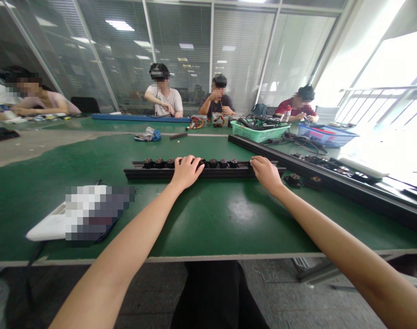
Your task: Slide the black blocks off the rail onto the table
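Observation:
A long black rail point(153, 173) lies crosswise on the green table, with a row of small round black parts point(213, 162) set along its channel. Over the rail's middle, my left hand point(187, 172) is curled, its fingers wrapped across the top and covering some of those parts. My right hand point(266, 173) is at the rail's right end, thumb and fingertips pinched together at the channel. Whatever lies between those fingertips is hidden. Beside the right wrist, a loose black part point(293, 180) rests on the table.
A longer black rail point(332, 176) runs diagonally on the right, with more black parts point(345, 167) behind it. Farther back are a green basket point(258, 134) of cables, a blue basket point(327, 136) and gloves point(147, 134). A white object point(50, 224) lies front left. Several people sit across the table.

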The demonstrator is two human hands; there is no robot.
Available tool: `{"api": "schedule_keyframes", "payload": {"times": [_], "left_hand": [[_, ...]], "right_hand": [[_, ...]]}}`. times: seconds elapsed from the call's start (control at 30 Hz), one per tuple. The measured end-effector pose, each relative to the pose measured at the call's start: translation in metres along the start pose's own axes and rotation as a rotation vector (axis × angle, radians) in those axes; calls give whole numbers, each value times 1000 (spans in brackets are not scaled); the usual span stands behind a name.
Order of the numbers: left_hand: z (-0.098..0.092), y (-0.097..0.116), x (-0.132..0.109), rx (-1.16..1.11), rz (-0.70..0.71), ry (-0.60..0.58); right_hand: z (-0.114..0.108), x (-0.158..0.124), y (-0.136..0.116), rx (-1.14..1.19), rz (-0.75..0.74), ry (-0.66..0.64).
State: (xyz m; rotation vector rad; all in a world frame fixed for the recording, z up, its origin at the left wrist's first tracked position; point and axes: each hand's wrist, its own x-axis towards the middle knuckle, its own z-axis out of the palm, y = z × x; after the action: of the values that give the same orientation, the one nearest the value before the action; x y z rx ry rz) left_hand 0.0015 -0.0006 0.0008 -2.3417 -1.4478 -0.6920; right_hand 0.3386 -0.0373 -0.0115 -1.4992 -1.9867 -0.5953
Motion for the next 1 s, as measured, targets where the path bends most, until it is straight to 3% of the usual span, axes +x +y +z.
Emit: {"api": "schedule_keyframes", "payload": {"times": [1.0], "left_hand": [[2,-1,0,5,3,6]], "right_hand": [[-2,-3,8,56,23,19]]}}
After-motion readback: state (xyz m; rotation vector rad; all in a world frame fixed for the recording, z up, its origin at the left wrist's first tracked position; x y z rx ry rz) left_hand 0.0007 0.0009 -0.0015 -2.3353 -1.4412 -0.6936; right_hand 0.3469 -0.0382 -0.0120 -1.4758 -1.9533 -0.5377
